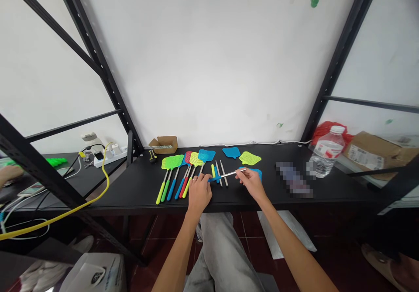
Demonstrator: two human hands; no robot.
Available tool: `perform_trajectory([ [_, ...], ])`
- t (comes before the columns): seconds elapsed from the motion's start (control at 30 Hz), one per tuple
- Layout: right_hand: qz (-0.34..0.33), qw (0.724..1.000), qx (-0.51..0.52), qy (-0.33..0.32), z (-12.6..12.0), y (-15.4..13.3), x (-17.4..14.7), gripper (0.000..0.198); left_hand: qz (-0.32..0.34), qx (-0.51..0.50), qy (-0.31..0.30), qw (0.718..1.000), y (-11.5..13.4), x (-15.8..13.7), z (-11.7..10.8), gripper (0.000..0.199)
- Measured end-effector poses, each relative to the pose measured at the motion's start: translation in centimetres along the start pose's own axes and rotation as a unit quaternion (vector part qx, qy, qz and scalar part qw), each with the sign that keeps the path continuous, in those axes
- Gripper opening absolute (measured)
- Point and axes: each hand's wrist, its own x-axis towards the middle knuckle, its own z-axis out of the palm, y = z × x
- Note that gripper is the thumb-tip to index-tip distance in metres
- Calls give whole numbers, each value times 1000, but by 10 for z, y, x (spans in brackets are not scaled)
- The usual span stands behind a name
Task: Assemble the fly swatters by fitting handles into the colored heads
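My left hand point(200, 193) is closed around the blue grip of a fly swatter handle point(225, 175). The handle's metal rod points right, and my right hand point(250, 182) pinches its far end. A blue swatter head point(259, 173) lies partly hidden behind my right hand. Farther back rest another blue head point(231, 152) and a yellow-green head point(250, 158). To the left, several whole swatters point(173, 163) with green, blue, red and yellow grips lie side by side, heads overlapping. Between them and the loose heads are a yellow-green handle point(213, 170) and thin metal rods point(224, 172).
A small open cardboard box point(163, 144) sits at the back left beside a black-and-yellow object point(152, 156). On the right are a blurred flat item point(293, 178), a large water bottle point(328, 152) and a cardboard box point(369, 154). A yellow cable point(106, 183) crosses the left side.
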Motion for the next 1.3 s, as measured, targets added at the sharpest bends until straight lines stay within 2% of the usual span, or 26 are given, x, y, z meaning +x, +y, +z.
perform_trajectory([
  [0.27, -3, 1000, -11, -7, 0, -1, 0, 42, 1, -6, -2, 1000, 1, 0, 0, 26],
  [0.37, -3, 999, 10, 31, 1, 1, 0, 48, -4, -4, -6, 1000, 1, 0, 0, 27],
  [0.5, -11, 992, 42, 115, -8, 7, 4, 49, -7, -1, -6, 1000, 0, 0, 1, 28],
  [0.57, -17, 989, -14, 144, -21, 11, 8, 48, -5, 4, -5, 1000, 0, 0, 1, 27],
  [0.63, -28, 978, -143, 150, -38, 14, 11, 49, -7, 8, -4, 1000, 0, 0, 1, 26],
  [0.7, -41, 947, -295, 121, -53, 16, 13, 54, -8, 7, -4, 1000, 0, -1, 1, 27],
  [0.77, -30, 911, -407, 58, -63, 18, 14, 67, -9, 5, -3, 1000, 0, -1, 1, 27],
  [0.87, 5, 870, -491, -43, -68, 21, 12, 89, -9, 5, 0, 1000, 0, -1, 2, 27],
  [0.93, 1, 852, -516, -84, -67, 22, 11, 96, -7, 5, 2, 1000, -1, -1, 2, 27],
  [1.03, -16, 843, -528, -103, -67, 22, 10, 98, -7, 5, 3, 1000, 0, -1, 2, 27],
  [1.3, 10, 838, -539, -83, -65, 19, 11, 97, -13, 7, -8, 1000, 1, -1, 1, 28],
])
